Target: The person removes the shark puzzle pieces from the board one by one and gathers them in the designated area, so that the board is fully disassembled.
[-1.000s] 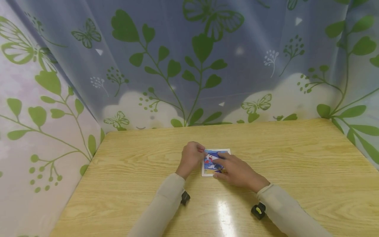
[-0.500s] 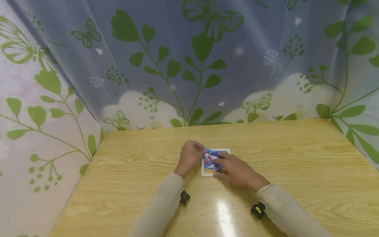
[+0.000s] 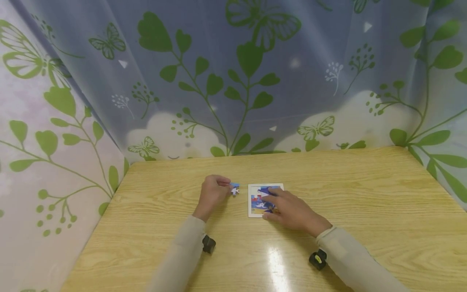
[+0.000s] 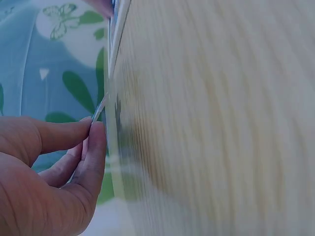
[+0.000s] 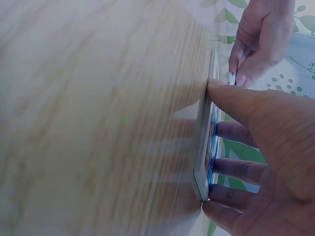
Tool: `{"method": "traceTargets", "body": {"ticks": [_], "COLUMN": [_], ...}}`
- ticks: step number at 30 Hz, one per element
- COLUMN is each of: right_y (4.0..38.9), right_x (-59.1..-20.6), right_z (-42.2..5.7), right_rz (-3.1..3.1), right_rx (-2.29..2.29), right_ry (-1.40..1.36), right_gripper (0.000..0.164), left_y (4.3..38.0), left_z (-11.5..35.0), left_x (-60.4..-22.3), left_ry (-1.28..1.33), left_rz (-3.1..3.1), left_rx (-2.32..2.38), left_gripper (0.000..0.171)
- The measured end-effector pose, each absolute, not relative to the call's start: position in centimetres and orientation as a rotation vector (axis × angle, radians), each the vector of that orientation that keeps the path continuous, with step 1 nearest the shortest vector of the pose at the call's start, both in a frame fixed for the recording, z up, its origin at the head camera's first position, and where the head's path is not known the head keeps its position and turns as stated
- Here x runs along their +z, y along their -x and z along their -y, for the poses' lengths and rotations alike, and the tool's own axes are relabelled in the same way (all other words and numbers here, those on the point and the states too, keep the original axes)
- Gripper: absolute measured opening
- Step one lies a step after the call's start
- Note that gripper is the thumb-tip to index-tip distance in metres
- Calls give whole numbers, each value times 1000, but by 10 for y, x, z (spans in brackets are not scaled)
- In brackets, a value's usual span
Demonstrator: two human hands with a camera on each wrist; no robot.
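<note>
Between the thumb and fingers of my left hand (image 3: 213, 194) is a small jigsaw piece (image 3: 234, 190), blue and white, held just left of the puzzle. The left wrist view catches this piece (image 4: 100, 109) almost edge-on at the fingertips, off the tabletop. A square jigsaw puzzle (image 3: 260, 206) with a white border and a colourful picture lies flat on the table; a pale gap shows in its upper left corner. My right hand (image 3: 293, 209) rests on its right side, fingers spread over the picture. In the right wrist view the thumb touches the border (image 5: 201, 164) of the puzzle.
The wood-grain table (image 3: 164, 259) extends around both hands. Behind it hangs a blue curtain (image 3: 204, 81) with leaves and butterflies, and patterned cloth (image 3: 54, 170) closes off the left side. A dark wrist camera (image 3: 208, 244) sits at the left sleeve.
My left hand has lifted the piece out of the puzzle's upper left corner and moved left with it, leaving a pale gap. My right hand has stayed in place.
</note>
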State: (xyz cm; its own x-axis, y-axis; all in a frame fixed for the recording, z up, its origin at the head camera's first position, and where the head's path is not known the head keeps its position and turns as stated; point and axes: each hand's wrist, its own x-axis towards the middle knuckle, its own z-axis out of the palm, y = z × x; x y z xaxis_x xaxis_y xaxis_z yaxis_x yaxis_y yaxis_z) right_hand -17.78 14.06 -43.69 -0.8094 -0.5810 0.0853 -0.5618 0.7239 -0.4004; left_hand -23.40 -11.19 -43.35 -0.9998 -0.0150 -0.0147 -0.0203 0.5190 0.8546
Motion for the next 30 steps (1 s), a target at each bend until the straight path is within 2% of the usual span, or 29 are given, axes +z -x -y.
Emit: {"method": "traceTargets", "body": {"ticks": [14,30], "right_y": [176,178], "right_x": [-438,-442], "right_z": [-140,-142], "right_rz": [-2865,-2872], "right_rx": [-664,-660], "right_ry": [928,944], "right_gripper": [50,50], "left_y": [232,230], "left_z": [159,170], "left_x": [-439,-439], "left_ry": [144,166], "left_rz": [-2721,-2718], "left_rx": [1532,1480], "left_gripper": [17,15]}}
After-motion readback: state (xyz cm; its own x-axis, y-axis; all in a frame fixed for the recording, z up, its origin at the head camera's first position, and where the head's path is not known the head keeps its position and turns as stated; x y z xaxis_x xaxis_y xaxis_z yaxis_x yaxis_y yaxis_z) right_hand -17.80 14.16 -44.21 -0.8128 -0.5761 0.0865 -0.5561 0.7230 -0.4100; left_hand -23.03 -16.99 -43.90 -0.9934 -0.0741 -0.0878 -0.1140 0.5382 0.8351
